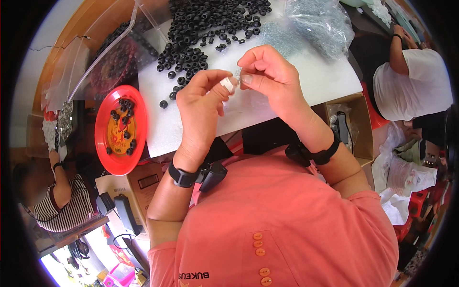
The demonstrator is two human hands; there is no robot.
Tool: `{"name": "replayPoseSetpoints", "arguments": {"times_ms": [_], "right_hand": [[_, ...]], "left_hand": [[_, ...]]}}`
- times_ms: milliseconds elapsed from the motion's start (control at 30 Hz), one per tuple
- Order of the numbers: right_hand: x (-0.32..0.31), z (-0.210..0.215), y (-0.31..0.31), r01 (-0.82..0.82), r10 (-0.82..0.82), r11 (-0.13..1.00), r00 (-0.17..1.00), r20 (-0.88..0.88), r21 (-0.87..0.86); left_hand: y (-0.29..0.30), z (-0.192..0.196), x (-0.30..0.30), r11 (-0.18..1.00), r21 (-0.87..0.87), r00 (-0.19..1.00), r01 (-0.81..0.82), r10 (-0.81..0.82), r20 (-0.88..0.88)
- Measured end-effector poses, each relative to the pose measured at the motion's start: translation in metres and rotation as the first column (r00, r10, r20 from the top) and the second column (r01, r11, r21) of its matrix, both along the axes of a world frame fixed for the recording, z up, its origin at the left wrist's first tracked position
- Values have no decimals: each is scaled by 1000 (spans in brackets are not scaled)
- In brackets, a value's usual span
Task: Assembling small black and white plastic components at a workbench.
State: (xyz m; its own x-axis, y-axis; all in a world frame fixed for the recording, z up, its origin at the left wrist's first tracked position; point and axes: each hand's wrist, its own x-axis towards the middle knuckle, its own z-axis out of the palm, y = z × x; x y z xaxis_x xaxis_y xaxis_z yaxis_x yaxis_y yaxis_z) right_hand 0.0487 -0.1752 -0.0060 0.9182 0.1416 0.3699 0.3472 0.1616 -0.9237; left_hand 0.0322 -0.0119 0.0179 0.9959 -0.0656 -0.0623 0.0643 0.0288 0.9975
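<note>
My left hand and my right hand meet above the near part of a white work surface, fingertips almost touching. Each hand is closed in a pinch. A tiny silvery thing seems to be between them, too small to make out. White wrapping covers the tip of my left thumb. Just beyond my hands spreads a large heap of small black ring-shaped parts, several lying loose near my left hand. Fine silvery pieces are piled beyond my right hand, partly under a clear plastic bag.
A red plate holding several black parts stands left of the surface. A clear plastic bin is at the far left. An open cardboard box sits at the right. One person works at right, another at left.
</note>
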Motion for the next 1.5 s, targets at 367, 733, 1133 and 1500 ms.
{"name": "replayPoseSetpoints", "arguments": {"times_ms": [367, 733, 1133, 1500], "right_hand": [[-5, 11, -5, -168, 188, 975, 972, -140, 143], [-4, 1, -12, -123, 140, 986, 978, 158, -111], [-7, -1, -10, -68, 75, 996, 990, 121, -64], [-14, 1, -4, -50, 50, 998, 999, 1, 37]], "left_hand": [[8, -6, 3, 888, 459, 816, -29, -244, 523], [16, -10, 9, 804, -558, 871, 207, -411, -269], [3, -3, -2, 890, -426, 919, 162, -294, -265], [1, -15, -5, 928, 359, 796, -104, -139, 590]]}}
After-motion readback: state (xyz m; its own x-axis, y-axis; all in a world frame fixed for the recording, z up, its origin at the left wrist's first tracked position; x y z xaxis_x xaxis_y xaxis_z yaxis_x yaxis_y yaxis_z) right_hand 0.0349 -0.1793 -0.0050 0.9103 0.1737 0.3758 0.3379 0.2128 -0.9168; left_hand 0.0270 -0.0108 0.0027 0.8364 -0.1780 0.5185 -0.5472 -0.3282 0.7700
